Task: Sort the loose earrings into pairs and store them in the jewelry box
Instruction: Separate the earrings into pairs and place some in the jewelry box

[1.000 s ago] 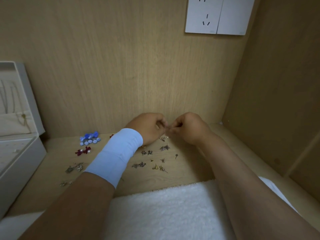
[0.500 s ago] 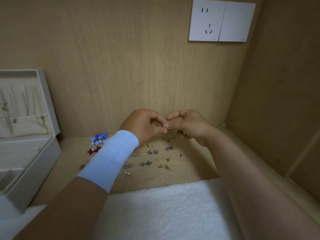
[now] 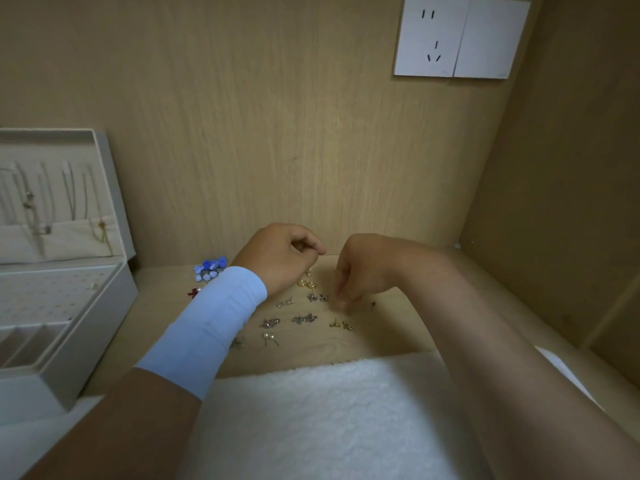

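Earrings [image 3: 304,319] out on the wood, mostly two by two, near the middle. Jewelry box [image 3: 100,327] open at left, hardly filled. Left hand [image 3: 277,258] curled, right hand [image 3: 360,268] tips down among them — cannot tell if holding any. Lots left to put away.

The worktop [image 3: 391,330] is showing pale wood grain, with a white fleecy cloth [image 3: 322,417] at six o'clock and a white socket plate [image 3: 429,39] bearing black slots at one o'clock. At nine o'clock of the gold hoops [image 3: 306,283], blue earrings [image 3: 212,265] and dark red earrings [image 3: 194,292] are sitting. The jewelry box [image 3: 93,344] is showing off-white with a dotted panel [image 3: 48,292], and a pale blue wristband [image 3: 214,327] is wrapping the left wrist.
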Demonstrator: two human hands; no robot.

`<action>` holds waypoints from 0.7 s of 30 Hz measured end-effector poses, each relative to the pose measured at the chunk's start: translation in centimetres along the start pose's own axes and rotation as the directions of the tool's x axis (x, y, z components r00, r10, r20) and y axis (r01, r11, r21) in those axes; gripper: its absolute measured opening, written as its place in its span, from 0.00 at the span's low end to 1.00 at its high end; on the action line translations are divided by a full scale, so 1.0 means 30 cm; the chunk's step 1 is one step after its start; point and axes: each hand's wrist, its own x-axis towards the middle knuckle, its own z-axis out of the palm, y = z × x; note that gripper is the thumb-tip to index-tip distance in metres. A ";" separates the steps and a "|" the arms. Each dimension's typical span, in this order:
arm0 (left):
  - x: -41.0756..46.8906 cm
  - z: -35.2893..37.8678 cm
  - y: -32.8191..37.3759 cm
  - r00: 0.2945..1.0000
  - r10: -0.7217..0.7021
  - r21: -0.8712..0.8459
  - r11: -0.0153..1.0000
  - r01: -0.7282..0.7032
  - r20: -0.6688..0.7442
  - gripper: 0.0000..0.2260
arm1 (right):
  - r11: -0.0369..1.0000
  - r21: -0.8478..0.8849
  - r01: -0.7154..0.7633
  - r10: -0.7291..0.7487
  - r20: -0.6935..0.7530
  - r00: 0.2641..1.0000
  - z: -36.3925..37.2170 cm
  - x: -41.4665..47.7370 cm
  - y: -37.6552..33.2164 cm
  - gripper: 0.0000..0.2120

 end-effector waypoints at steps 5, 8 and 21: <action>-0.009 -0.017 -0.002 0.999 -0.011 -0.009 1.000 0.012 0.029 0.07 | 0.997 -0.070 -0.036 0.039 0.042 0.998 0.013 0.001 -0.004 0.11; -0.008 -0.022 0.001 0.999 -0.012 -0.033 0.999 0.013 0.031 0.04 | 0.998 -0.057 -0.024 0.028 0.072 0.997 0.012 -0.005 -0.009 0.09; -0.021 0.035 0.021 0.985 0.104 0.033 0.993 -0.110 0.135 0.06 | 0.944 0.331 0.007 -0.016 0.027 0.999 0.000 -0.020 0.088 0.09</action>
